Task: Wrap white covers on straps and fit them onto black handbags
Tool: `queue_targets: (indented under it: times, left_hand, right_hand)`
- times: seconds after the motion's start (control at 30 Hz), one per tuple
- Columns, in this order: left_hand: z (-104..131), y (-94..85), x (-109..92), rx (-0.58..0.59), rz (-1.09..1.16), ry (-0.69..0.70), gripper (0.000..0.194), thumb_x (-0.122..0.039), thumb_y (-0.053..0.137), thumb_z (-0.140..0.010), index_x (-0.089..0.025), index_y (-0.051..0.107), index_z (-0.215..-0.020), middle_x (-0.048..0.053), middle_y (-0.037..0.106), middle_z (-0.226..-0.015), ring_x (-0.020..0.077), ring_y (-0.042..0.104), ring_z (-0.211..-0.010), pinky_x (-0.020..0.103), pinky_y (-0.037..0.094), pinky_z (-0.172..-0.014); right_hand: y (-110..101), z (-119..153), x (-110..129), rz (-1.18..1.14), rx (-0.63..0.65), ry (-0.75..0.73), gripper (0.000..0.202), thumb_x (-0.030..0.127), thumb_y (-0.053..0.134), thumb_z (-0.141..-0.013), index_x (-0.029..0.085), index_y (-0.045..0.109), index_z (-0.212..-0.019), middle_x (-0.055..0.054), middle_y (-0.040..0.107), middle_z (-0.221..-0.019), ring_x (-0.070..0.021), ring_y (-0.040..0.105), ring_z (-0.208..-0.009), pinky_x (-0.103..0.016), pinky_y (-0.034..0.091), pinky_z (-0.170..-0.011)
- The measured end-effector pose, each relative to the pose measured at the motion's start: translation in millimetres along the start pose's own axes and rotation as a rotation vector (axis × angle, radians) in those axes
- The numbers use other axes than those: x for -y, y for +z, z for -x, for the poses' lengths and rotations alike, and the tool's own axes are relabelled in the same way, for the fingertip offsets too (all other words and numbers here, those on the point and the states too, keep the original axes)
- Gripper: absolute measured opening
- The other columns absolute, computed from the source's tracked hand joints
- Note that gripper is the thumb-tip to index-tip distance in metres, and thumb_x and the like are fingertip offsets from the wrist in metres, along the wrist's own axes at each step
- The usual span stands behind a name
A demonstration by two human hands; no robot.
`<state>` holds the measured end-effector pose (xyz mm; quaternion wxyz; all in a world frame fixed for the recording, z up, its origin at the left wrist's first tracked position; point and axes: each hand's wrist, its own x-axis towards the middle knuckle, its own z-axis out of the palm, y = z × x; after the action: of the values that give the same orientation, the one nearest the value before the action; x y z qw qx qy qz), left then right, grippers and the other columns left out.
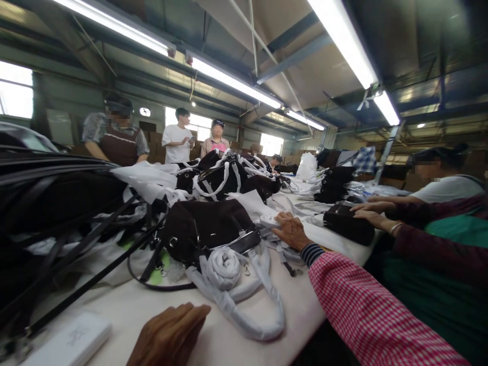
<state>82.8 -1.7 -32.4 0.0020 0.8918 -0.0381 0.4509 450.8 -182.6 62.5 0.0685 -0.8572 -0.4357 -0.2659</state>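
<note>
Two hands, grip unclear in both: my left hand [170, 335] low over the pale table [114, 301], my right hand [293, 231] at a soft white-wrapped bundle [268, 220] beside the dark fabric handbag [213, 221], its looped handles [263, 328] white-wrapped, presumably against scuffs.

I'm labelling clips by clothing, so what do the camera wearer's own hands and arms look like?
The right hand and left hand are bare, without gloves. The right arm wears a pinkish-red and white checked sleeve ending in a dark cuff with paler stripes. No sleeve shows on the left, where the picture's bottom edge cuts off the view.
</note>
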Motion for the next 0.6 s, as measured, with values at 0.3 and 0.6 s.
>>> queue_targets:
  times: [0.3, 0.6]
  left_hand:
    - [-11, -9.1, 16, -0.022, 0.128, -0.447, 0.024, -0.034, 0.05, -0.099, -0.027, 0.072, -0.104, 0.005, 0.076, -0.108, 0.0274, 0.071, -0.105, 0.042, 0.06, -0.09]
    - [-112, -10.8, 115, -0.065, 0.149, -1.014, 0.061, -0.054, 0.064, -0.091, -0.006, 0.058, -0.128, 0.026, 0.064, -0.13, 0.0416, 0.06, -0.124, 0.057, 0.046, -0.103]
  right_hand:
    - [-34, 31, 62, -0.122, -0.113, -0.066, 0.036, 0.027, 0.064, -0.097, 0.017, 0.061, -0.131, -0.017, 0.057, -0.143, -0.0337, 0.048, -0.13, -0.047, 0.042, -0.102]
    - [-21, 81, 175, -0.535, 0.027, -0.307, 0.042, 0.047, 0.076, -0.089, 0.022, 0.064, -0.121, -0.009, 0.068, -0.111, -0.0296, 0.062, -0.102, -0.049, 0.051, -0.091]
